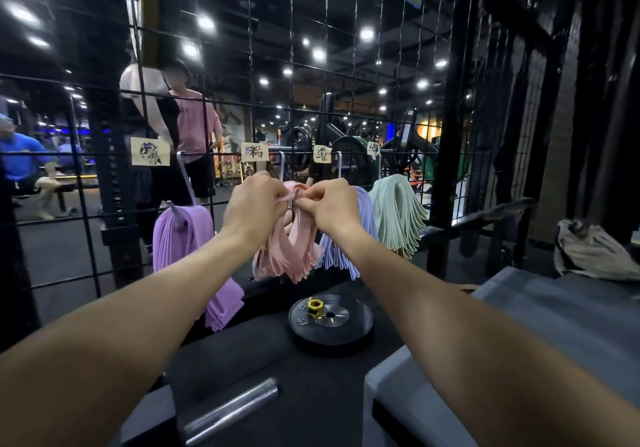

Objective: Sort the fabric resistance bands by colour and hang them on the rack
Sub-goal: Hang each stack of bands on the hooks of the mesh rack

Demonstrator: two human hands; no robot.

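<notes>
We have both hands up at the grid rack [346, 107], working a pink band [297, 188] onto its hook [290, 206]. Our left hand [251, 200] has its fingers curled and pinched on the band's loop, and our right hand [330, 204] pinches the same loop from the other side, so the fabric is stretched between our fingertips and held open just above the hook's tip. We judge that two hands are used because the soft loop would otherwise collapse and miss the hook. Below our fingers the pink bunch [287, 252] already hangs from that hook, so this band joins its own colour. Left of our left fingers hangs the purple bunch [183, 238]; right of our right fingers hang the lilac bunch [349, 245] and then the mint bunch [398, 211]. Paper labels [254, 151] clipped to the wires above our fingers seem to mark each colour's hook. Whether the loop is already past the hook's tip, we cannot tell, since our fingers cover it.
</notes>
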